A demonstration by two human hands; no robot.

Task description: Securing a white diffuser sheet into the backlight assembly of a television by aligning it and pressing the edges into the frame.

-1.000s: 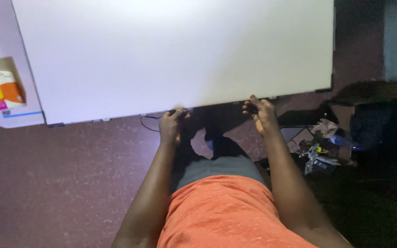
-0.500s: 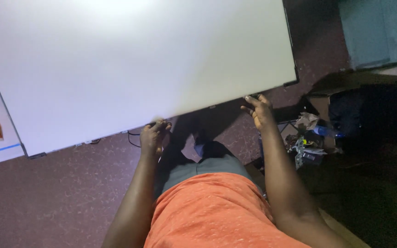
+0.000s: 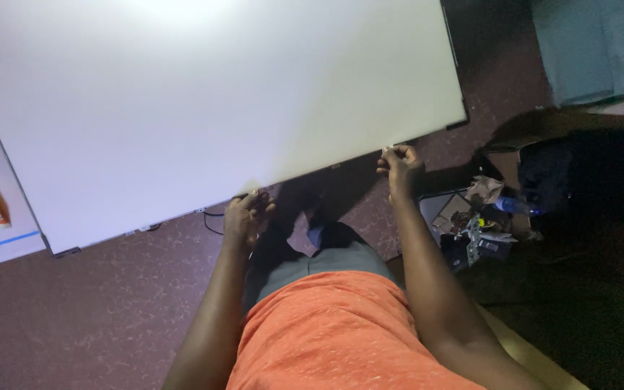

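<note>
- At the near edge of the big white panel (image 3: 211, 108), the left hand (image 3: 245, 217) is closed on it.
- The right hand (image 3: 399, 165) pinches the same edge, fingers curled.
- The panel seems lifted above the floor (image 3: 74, 318); setting it down is left.

I'm seeing speckled maroon floor (image 3: 95, 318); a heap of small clutter (image 3: 482, 224) lies on it, right of centre frame.
</note>
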